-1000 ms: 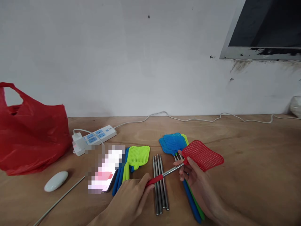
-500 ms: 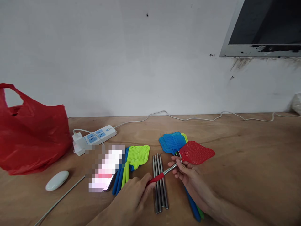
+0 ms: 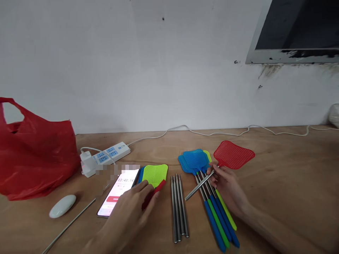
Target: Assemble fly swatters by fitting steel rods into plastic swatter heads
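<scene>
My left hand [image 3: 134,204] is closed around a red handle grip [image 3: 159,186], whose end sticks out past the fingers. In my right hand [image 3: 229,185], a fly swatter with a red mesh head [image 3: 233,155] is pinched near its neck. Its bare metal rod [image 3: 197,188] slants down to the left, apart from the grip. Under that rod lies a bunch of assembled swatters with blue heads [image 3: 195,160] and blue and green handles [image 3: 219,220]. Several loose metal rods [image 3: 178,211] lie side by side between my hands. A yellow-green swatter head [image 3: 156,174] rests beyond my left hand.
A lit phone [image 3: 116,194] lies beside my left hand. Further left are a white power strip [image 3: 116,150] with a charger, a white mouse-shaped object [image 3: 63,206], a cable and a red plastic bag [image 3: 39,158]. A thin white cord [image 3: 206,134] runs along the wall.
The red grip has come off the metal rod. My left hand has moved left with the grip, and my right hand has moved right and up with the red swatter.
</scene>
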Demonstrator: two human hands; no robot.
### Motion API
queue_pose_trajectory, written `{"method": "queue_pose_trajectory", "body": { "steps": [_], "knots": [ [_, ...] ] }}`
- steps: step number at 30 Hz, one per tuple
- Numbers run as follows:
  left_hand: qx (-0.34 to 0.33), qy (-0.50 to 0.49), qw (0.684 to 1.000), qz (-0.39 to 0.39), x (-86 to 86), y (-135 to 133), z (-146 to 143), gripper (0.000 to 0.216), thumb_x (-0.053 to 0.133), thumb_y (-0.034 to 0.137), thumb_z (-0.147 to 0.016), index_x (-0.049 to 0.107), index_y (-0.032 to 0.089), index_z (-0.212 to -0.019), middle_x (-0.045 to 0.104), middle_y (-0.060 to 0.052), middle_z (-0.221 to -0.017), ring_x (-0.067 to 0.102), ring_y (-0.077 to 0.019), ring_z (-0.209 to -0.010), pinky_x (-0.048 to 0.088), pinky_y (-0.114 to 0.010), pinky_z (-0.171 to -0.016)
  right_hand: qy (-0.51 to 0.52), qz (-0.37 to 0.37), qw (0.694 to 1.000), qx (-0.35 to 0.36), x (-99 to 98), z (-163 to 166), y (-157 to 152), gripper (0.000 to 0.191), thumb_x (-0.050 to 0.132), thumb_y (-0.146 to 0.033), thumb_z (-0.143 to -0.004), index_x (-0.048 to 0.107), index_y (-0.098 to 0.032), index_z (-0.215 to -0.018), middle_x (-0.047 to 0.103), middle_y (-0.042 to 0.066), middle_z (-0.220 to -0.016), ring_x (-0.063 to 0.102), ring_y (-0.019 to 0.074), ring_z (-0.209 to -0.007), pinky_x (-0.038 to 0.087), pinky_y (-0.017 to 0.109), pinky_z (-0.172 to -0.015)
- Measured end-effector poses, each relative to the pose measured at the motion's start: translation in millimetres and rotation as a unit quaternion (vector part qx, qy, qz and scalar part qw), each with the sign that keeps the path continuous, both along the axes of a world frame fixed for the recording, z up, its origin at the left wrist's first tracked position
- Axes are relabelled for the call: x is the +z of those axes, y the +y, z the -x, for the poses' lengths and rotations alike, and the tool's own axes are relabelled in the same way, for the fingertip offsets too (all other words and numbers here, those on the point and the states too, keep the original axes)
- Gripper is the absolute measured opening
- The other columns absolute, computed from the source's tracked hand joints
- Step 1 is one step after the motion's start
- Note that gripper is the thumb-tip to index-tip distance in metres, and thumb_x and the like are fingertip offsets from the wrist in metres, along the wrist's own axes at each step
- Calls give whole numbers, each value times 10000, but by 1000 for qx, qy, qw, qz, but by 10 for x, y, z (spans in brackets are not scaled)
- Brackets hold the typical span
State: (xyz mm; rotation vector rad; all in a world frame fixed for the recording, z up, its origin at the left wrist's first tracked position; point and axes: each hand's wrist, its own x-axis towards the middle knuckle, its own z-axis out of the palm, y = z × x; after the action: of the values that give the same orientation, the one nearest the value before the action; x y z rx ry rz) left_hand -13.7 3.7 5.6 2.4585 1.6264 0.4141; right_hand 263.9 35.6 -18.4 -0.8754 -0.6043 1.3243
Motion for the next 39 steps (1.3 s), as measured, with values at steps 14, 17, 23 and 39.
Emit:
{"method": "queue_pose_trajectory", "body": {
  "steps": [14, 17, 23, 39],
  "knots": [
    [102, 251, 962, 10, -54, 108, -34, 485, 350, 294, -982, 705, 154, -682, 723, -150, -723, 716, -334, -698, 425, -349, -576, 3, -5, 999, 41, -105, 235, -20, 295, 858, -394, -654, 710, -169, -775, 626, 5, -658, 449, 96, -531, 346, 234, -475],
    [98, 263, 960, 20, -67, 104, 2, 487, 343, 267, -986, 707, 152, -684, 726, -149, -716, 718, -326, -692, 422, -337, -573, 1, -9, 999, 45, -88, 244, -36, 289, 857, -392, -657, 721, -172, -787, 622, 4, -650, 444, 95, -527, 351, 230, -473],
    [91, 238, 967, 17, -129, 91, 49, 486, 370, 317, -980, 689, 168, -645, 719, -135, -686, 703, -309, -660, 374, -317, -556, -21, -16, 999, 46, -60, 260, -64, 322, 845, -439, -681, 727, -175, -822, 607, 0, -652, 423, 94, -533, 350, 222, -464],
    [50, 172, 984, -24, -157, 83, 126, 476, 327, 334, -1014, 570, 202, -627, 660, -53, -624, 654, -225, -586, 274, -285, -525, -79, -13, 977, 197, -10, 198, -137, 353, 616, -515, -895, 629, -166, -847, 466, -63, -418, 321, 88, -434, 275, 212, -455]
  ]
}}
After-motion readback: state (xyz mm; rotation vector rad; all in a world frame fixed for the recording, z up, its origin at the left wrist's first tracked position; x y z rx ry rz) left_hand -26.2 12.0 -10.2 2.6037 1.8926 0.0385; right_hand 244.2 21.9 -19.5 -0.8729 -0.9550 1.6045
